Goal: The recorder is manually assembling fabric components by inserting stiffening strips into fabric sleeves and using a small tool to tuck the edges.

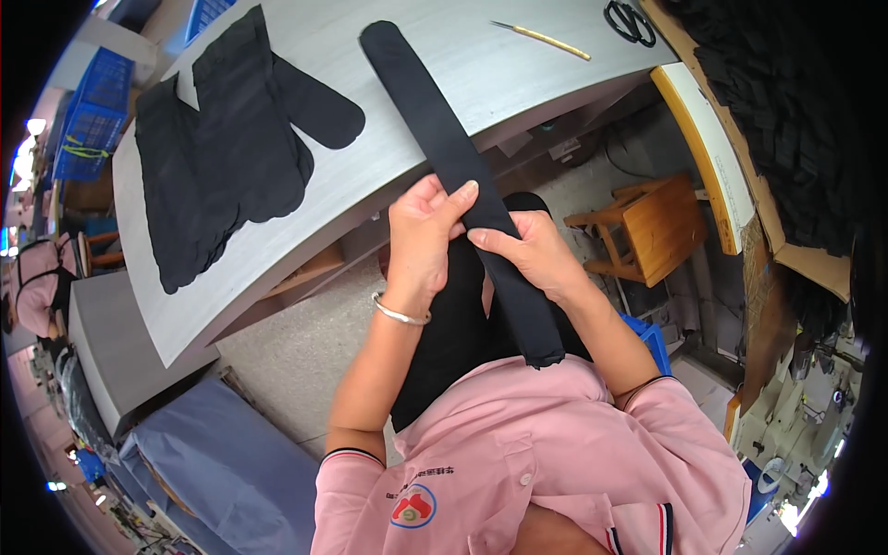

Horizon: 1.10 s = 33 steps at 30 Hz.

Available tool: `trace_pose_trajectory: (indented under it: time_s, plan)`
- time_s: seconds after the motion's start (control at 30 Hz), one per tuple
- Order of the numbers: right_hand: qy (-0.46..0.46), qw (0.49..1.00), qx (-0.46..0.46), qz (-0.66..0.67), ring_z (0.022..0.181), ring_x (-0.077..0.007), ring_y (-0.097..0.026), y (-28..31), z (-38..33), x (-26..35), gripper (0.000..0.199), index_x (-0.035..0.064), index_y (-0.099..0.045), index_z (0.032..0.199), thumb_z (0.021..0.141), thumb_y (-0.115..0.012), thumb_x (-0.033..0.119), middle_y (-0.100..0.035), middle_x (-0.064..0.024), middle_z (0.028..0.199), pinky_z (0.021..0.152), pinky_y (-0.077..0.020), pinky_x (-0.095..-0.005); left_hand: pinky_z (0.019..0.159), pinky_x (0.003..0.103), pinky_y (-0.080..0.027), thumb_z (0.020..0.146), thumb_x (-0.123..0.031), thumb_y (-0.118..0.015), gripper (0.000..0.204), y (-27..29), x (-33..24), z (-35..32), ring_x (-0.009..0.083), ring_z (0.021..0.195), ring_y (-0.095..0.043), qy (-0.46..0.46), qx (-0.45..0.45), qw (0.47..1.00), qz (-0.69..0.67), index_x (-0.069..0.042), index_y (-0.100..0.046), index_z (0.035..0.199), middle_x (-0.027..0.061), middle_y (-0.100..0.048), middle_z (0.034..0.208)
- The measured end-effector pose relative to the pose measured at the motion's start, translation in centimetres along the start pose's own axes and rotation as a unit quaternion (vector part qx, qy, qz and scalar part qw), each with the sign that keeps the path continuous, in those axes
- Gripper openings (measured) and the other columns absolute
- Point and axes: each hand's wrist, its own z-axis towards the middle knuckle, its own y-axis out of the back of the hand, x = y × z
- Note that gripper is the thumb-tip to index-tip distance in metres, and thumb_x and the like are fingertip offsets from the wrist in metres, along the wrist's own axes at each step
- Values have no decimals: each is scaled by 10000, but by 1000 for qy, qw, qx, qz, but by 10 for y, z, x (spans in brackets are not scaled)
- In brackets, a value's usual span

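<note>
A long, flat black sock [425, 111] stretches from over the table edge back toward my lap, its rounded end over the tabletop and its bunched end near my waist. My left hand [427, 227] pinches its left edge near the middle, thumb on top. From the other side my right hand [535, 252] grips it a little nearer to me, thumb lying across the fabric. Fingers of both hands are partly hidden beneath the sock. To the left, several more black socks [236, 120] lie flat in overlapping piles on the pale grey table [324, 190].
At the table's far right lie a thin yellow-handled tool [546, 40] and black scissors [629, 23]. A cardboard box [786, 250] of black fabric stands on the right, above a wooden stool [652, 231]. Blue crates [92, 111] and a blue-grey cloth cover [222, 462] are on the left.
</note>
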Motion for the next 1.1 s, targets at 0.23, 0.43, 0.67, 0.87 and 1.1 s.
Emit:
trace_pose_trajectory:
  time_s: [0.23,0.43,0.67,0.87,1.1]
  plan:
    - [-33,994,72,77,691,-149,-687,12,-4,-4,191,-33,-671,961,899,-701,145,-719,-119,843,669,-543,-259,579,204,-489,945,-152,-663,168,8,-47,72,62,656,-577,-49,-3,998,48,9,-626,977,-2,-629,807]
    - [-60,991,39,113,691,-161,-705,8,17,-6,190,-3,-666,971,895,-720,163,-722,-119,834,663,-554,-260,1164,482,-247,911,-310,-669,694,4,-67,130,406,1455,-236,-489,-47,636,595,83,-388,1409,317,-304,1512]
    - [-4,992,17,125,683,-161,-697,12,49,10,289,-22,-649,1009,945,-662,260,-718,-128,839,653,-550,-262,1189,525,-161,998,-547,-405,777,4,-56,176,357,1488,-194,-365,-8,537,760,62,-326,1474,240,-275,1568]
    - [-28,991,35,127,706,-175,-701,16,30,-15,344,-47,-629,1064,985,-597,286,-718,-162,898,642,-528,-244,1201,524,-106,1007,-560,-383,786,3,-61,181,331,1508,-141,-329,-13,541,774,29,-268,1515,220,-226,1596]
    - [58,992,-15,107,840,-149,-685,19,10,-26,262,16,-615,1113,1005,-564,249,-701,-123,1022,728,-540,-265,1197,534,-122,995,-572,-393,798,6,-57,182,327,1501,-171,-370,-25,535,759,39,-300,1500,209,-262,1586]
